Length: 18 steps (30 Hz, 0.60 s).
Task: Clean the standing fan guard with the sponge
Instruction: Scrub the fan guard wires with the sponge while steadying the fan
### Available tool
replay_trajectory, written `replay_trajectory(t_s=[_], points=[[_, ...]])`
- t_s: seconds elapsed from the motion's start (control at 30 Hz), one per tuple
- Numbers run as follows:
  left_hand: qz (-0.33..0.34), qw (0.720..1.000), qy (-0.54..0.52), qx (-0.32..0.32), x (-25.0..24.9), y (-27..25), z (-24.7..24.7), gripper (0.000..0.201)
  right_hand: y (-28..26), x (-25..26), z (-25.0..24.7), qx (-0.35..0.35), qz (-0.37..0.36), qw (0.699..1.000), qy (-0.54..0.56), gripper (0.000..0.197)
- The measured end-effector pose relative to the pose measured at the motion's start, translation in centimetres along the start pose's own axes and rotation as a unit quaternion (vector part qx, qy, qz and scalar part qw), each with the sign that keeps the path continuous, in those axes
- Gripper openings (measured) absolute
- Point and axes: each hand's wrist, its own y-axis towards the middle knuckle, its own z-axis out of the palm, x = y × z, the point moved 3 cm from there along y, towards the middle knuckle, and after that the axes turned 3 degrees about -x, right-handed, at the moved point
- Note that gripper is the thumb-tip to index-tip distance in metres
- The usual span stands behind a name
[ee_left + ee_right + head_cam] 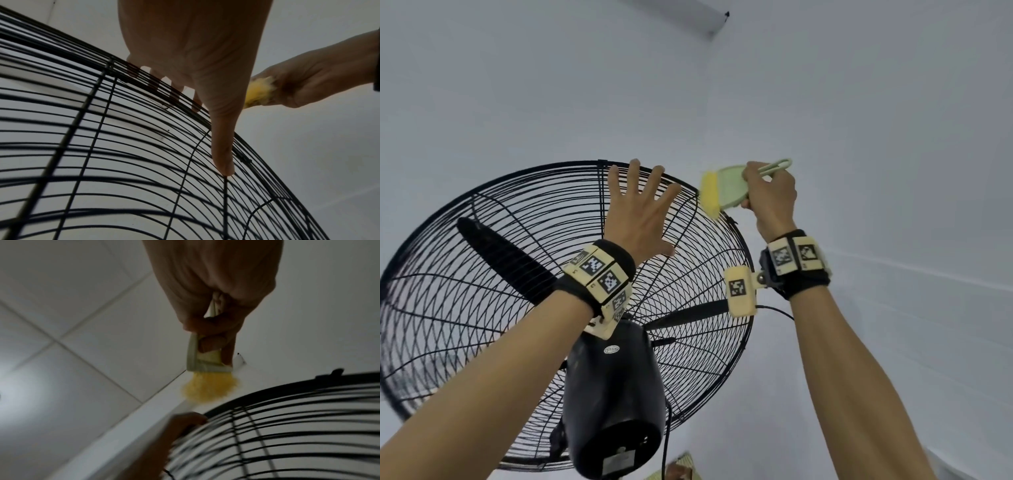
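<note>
Left hand [642, 209] flat on fan guard [482, 274], fingers spread, right hand [770, 195] at guard's rim, fingers clamped on sponge [710, 195] handle.

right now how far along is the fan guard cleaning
Done: nothing can be confirmed; the black wires show no clear clean or dirty patches.
In hand: the left hand lies spread flat on the upper fan guard, steadying it, while the right hand grips the green handle, with the yellow sponge at the top right rim.
Left: seemingly the rest of the rim and the wide lower wires.
</note>
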Motion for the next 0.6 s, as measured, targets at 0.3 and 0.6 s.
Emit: replay_trajectory(t_s=[0.3, 0.6], points=[[0.008, 0.999, -0.052, 0.003, 3.3, 0.4, -0.7, 0.115, -2.3, -0.9, 0.1, -0.011, -0.050, 0.994, -0.100, 0.019], [-0.007, 0.999, -0.043, 0.012, 7.2, -1.6, 0.2, 0.128, -5.8, -2.1, -0.2, 0.053, -0.011, 0.999, 0.003, 0.030]])
